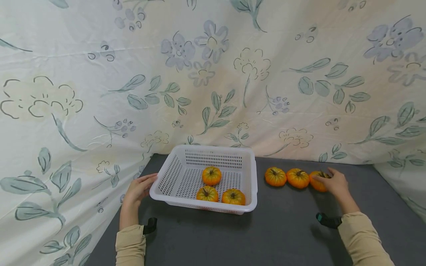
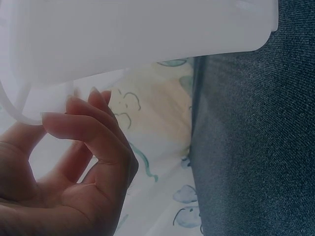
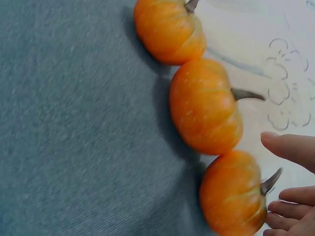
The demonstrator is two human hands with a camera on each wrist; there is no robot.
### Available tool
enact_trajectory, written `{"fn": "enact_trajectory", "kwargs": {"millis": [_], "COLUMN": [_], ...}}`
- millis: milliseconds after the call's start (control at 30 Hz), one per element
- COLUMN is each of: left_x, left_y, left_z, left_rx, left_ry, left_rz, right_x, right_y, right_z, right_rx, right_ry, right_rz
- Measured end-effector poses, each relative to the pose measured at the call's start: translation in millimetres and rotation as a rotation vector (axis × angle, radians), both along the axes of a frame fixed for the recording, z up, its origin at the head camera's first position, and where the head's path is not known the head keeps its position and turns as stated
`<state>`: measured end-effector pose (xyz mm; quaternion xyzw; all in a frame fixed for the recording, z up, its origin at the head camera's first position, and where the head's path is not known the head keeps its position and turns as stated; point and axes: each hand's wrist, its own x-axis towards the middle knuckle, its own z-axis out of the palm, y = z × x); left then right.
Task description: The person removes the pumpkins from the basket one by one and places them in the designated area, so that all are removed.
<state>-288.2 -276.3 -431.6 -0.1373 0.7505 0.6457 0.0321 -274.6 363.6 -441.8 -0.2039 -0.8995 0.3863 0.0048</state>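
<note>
A white slotted basket stands on the dark grey table and holds three small orange pumpkins. Three more pumpkins lie in a row to its right: left, middle, right. My right hand reaches over the rightmost pumpkin, its straight fingers spread beside the stem without closing. The middle pumpkin and the far one touch in line. At the basket's left rim, my left hand rests with relaxed fingers against the basket's white wall.
A floral cloth hangs close behind and along both sides of the table, meeting it just past the basket and pumpkins. Bare table surface stretches in front of the basket, between my two beige sleeves.
</note>
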Motion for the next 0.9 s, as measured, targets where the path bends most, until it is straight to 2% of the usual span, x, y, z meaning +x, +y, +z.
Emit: {"fn": "enact_trajectory", "kwargs": {"millis": [200,333,667,900], "left_x": [-1.0,-1.2,-0.3,0.5], "left_y": [0.6,0.8,1.9,2.6], "left_z": [0.3,-0.4,1.0,1.8], "left_rx": [-0.008,-0.02,-0.01,-0.001], "left_ry": [-0.013,-0.013,-0.006,0.0], "left_rz": [0.007,0.01,0.013,0.003], "right_x": [-3.0,-4.8,-9.1,-13.6], "right_y": [-13.7,-25.9,-59.5,-81.5], "right_z": [15.9,28.6,64.5,76.1], "right_rx": [0.013,0.037,0.029,-0.005], "right_ry": [0.012,0.035,0.154,0.202], "right_rz": [-0.035,-0.015,0.144,0.221]}}
